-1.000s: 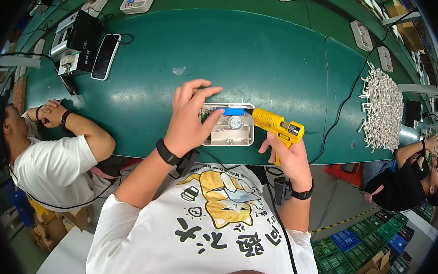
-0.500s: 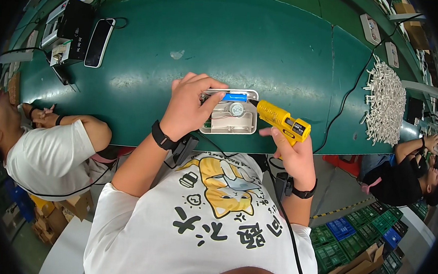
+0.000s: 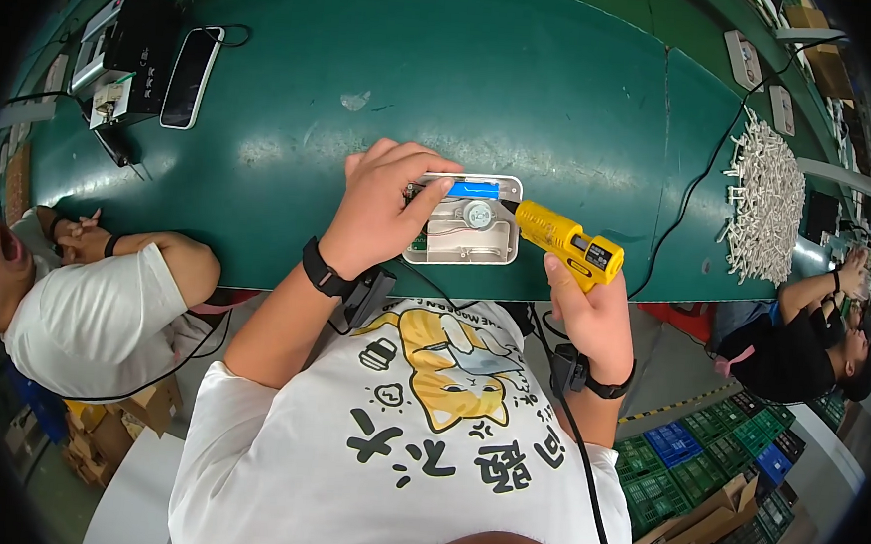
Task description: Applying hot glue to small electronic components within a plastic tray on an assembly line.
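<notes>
A small white plastic housing (image 3: 476, 257) lies open-side up near the table's front edge. Inside it are a blue cylindrical battery (image 3: 474, 190) along the far wall, a round metal part (image 3: 479, 215), thin wires and a bit of green circuit board. My left hand (image 3: 385, 204) grips the housing's left end, its thumb pressing at the battery's left end. In my right hand (image 3: 590, 316) is a yellow hot glue gun (image 3: 557, 236), its dark nozzle at the battery's right end inside the housing. Whether the nozzle touches anything I cannot tell.
A heap of white pin-like parts (image 3: 765, 202) lies on the green table (image 3: 447, 83) at right, with a black cable (image 3: 695, 183) beside it. At far left are a phone (image 3: 192, 78) and a black device box (image 3: 140, 50). Co-workers sit on both sides.
The housing, both hands and the glue gun have shifted slightly right in the picture. My right hand's outstretched finger has drawn in around the glue gun. The left hand keeps its grip.
</notes>
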{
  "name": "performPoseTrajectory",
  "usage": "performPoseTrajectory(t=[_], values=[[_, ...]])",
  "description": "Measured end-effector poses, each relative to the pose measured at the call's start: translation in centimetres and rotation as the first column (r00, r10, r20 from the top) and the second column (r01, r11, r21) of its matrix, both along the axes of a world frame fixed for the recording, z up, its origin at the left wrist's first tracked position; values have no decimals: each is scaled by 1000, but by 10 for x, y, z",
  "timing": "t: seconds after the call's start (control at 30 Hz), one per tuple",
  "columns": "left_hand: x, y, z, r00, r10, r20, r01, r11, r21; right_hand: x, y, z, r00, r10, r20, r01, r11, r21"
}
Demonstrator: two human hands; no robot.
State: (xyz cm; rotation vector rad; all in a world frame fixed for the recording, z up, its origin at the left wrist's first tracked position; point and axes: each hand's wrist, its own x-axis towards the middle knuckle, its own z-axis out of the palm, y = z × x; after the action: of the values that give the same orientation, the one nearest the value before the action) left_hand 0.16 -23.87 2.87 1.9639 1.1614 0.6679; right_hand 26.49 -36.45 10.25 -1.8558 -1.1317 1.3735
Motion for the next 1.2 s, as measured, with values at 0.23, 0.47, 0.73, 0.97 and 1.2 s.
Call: performPoseTrajectory(t=[0.23, 0.47, 0.73, 0.97, 1.2], values=[[-8, 1, 5, 997, -71, 9, 71, 996, 46, -18, 12, 10, 981, -5, -193, 14, 999, 48], [-10, 0, 12, 988, -140, -62, 140, 990, -7, -33, 27, -8, 978, 147, -150, -138, 988, 69], [-10, -1, 10, 989, -139, -54, 140, 990, 17, -37, 24, -10, 986, 126, -106, -121, 991, 58], [-12, -1, 9, 988, -136, -68, 138, 990, 25, -34, 24, -3, 993, 87, -82, -85, 996, 26], [-13, 2, 12, 987, -155, -41, 157, 987, 35, -37, 35, -3, 986, 162, -28, -159, 982, 102]])
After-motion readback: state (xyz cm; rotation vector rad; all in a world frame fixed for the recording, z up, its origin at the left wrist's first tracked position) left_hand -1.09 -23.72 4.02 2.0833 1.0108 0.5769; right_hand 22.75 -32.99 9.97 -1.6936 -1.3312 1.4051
